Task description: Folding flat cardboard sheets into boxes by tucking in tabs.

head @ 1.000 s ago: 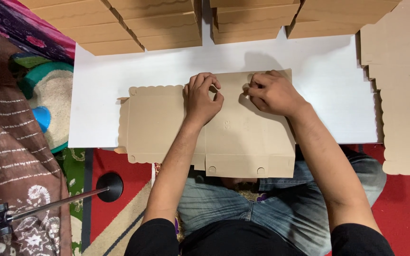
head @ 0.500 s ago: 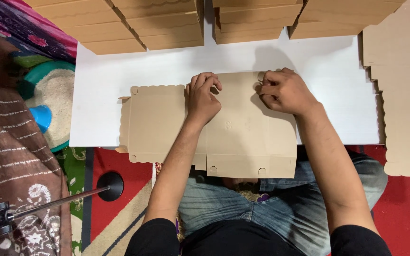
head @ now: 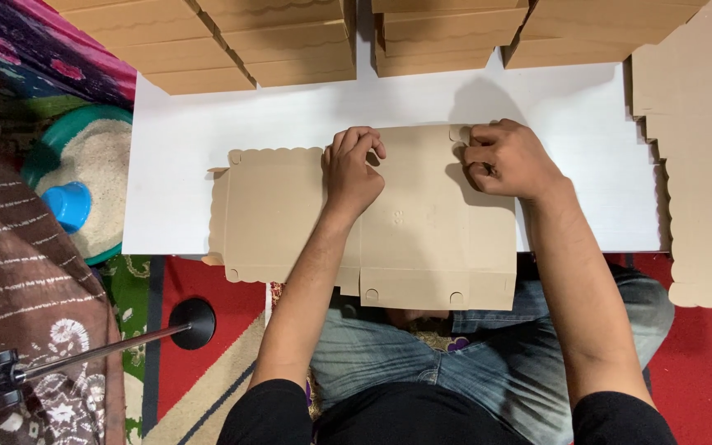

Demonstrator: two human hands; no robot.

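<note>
A flat, unfolded cardboard box blank (head: 422, 231) with scalloped edges lies at the centre of the frame on a white desk (head: 570, 124), its lower edge overhanging the desk toward the person's lap. The left hand (head: 351, 173) rests on the blank near its upper middle, fingers curled and pressing down on the board. The right hand (head: 506, 161) sits at the blank's upper right corner, fingers closed in a pinch on a small flap there. Stacks of folded cardboard boxes (head: 290, 41) line the top of the frame. A pile of further flat blanks (head: 702, 165) occupies the right edge. At the left, a teal bowl of rice (head: 92, 181) holds a blue scoop (head: 69, 206).
</note>
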